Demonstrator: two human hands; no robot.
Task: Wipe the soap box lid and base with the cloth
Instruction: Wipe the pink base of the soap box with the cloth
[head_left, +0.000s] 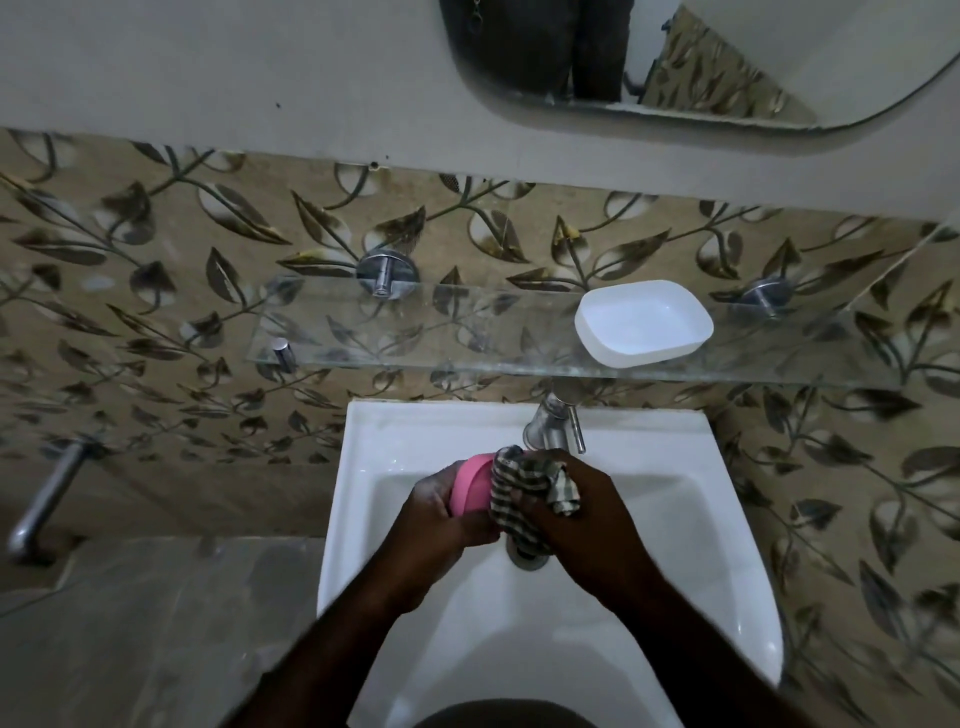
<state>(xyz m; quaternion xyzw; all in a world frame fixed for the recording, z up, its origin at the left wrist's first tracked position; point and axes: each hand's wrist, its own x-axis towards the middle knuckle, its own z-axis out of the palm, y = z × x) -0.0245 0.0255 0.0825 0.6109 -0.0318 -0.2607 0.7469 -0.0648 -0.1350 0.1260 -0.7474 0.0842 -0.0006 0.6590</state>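
Observation:
Over the white sink basin (675, 545), my left hand (441, 519) grips a pink soap box part (467, 486), held on edge. My right hand (582, 514) presses a checked green-and-white cloth (511, 491) against the pink part's right side. The cloth covers part of the pink piece, so I cannot tell whether it is the lid or the base. A white soap box part (644, 322) lies open side up on the glass shelf (415, 338), up and to the right of my hands, untouched.
A chrome tap (558, 421) stands just behind my hands at the sink's back edge. The drain (527, 558) shows under the cloth. A metal pipe (44, 499) juts from the leaf-patterned wall at left. A mirror (675, 57) hangs above.

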